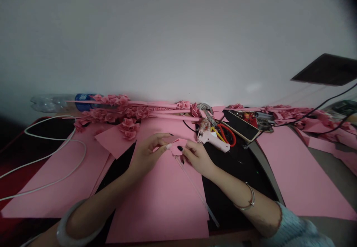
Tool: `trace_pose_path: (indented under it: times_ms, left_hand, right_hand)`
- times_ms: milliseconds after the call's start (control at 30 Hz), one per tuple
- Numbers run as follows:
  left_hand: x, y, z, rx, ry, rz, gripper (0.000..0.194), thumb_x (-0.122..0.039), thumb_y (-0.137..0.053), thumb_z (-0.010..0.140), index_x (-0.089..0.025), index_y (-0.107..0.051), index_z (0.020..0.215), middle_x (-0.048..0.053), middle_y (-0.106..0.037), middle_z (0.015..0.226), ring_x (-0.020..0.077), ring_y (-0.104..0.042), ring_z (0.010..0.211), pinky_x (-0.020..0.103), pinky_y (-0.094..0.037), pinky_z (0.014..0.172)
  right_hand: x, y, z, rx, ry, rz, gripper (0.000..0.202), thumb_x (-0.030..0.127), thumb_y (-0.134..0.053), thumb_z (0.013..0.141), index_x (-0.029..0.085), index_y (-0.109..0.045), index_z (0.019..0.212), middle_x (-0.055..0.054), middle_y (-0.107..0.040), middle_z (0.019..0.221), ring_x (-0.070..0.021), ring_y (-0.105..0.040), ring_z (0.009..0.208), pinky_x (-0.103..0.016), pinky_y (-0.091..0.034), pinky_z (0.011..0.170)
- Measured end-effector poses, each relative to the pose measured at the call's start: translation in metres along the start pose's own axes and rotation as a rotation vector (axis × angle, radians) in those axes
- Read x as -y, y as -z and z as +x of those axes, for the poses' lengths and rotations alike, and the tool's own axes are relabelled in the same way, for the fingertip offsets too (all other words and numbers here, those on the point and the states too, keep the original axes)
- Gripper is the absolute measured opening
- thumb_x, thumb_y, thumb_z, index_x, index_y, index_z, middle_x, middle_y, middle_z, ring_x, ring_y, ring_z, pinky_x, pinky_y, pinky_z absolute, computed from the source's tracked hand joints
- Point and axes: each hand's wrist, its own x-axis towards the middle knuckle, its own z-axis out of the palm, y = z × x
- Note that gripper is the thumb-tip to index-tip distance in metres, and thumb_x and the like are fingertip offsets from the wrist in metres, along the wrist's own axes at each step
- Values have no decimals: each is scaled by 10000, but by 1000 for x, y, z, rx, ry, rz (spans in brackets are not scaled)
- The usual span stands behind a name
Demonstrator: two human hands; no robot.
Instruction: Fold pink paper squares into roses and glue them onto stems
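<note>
Both hands meet over the middle of a large pink paper sheet [167, 202]. My left hand [150, 148] pinches the left side of a small folded piece of pink paper [178, 146] between thumb and fingers. On its right side my right hand [198, 158] grips the same piece, the thumb pressed on its face. A thin pale translucent stick [199, 195] slants from just under the paper toward the lower right; whether a finger holds its upper end I cannot tell. Beyond my right hand lies a pale pink glue gun [213, 139].
Pink paper flowers [129, 128] and rolled paper stems line the wall. Orange-handled scissors [228, 133], a phone [242, 124] and black cables lie at the back right. A plastic bottle [55, 103] rests at the back left, with a white cable [80, 158] looping over sheets.
</note>
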Motion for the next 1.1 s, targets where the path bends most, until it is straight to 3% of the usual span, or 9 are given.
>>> trace_pose_path:
  times_ms: [167,333,500,600,667,800,967,1100]
  left_hand:
    - [9,-1,4,54,16,36,296,-236,-650,763,-181,-620,1053,9,-696,728,192,-665,749,319,-505,743]
    - [7,-5,1,197,-3,160,313,-212,-646,765,-188,-618,1076,-17,-653,702,171,-620,697,276,-484,676]
    - [2,-6,-1,204,5,236,108,-279,-617,796,-179,-633,834,-32,-559,675,135,-519,628,227,-399,575]
    - [4,-5,0,158,48,250,244,-296,-634,757,-182,-497,591,-70,-402,546,104,-400,529,207,-280,495]
    - [5,-4,1,139,78,237,302,-288,-637,735,-186,-428,543,-84,-325,516,89,-332,494,204,-219,474]
    - [4,-3,1,153,123,180,222,-306,-611,747,-176,-524,591,-75,-421,503,85,-369,469,202,-237,464]
    - [1,-3,1,182,145,142,189,-314,-602,752,-175,-591,623,-23,-605,561,125,-547,543,217,-392,525]
    - [0,-4,1,180,160,58,171,-322,-599,753,-181,-605,657,-13,-626,583,143,-595,586,249,-480,586]
  right_hand:
    - [-5,-3,1,-57,-49,184,226,388,-459,938,189,-498,837,33,-587,584,-81,-497,400,-181,-389,405]
    - [-3,-1,1,-92,-22,39,163,336,-503,913,183,-539,869,74,-470,522,-84,-445,411,-185,-352,422]
    - [1,0,-1,-24,33,-129,114,241,-535,865,169,-597,803,55,-460,544,-88,-405,468,-198,-311,454]
    - [2,-1,-1,-33,30,-121,118,234,-543,857,172,-576,762,57,-448,548,-90,-391,480,-202,-304,464]
    - [2,-1,-1,-34,19,-92,136,248,-552,853,178,-549,737,59,-452,544,-90,-398,475,-203,-308,463]
    - [0,-2,-1,-9,-15,-28,192,269,-543,859,203,-470,694,59,-489,519,-96,-460,456,-200,-345,460]
    - [-1,0,-4,10,22,-81,219,251,-499,890,209,-447,681,35,-556,539,-100,-501,459,-202,-373,470]
    - [1,0,-4,14,39,-89,263,294,-471,930,206,-455,683,33,-551,526,-93,-473,430,-201,-363,457]
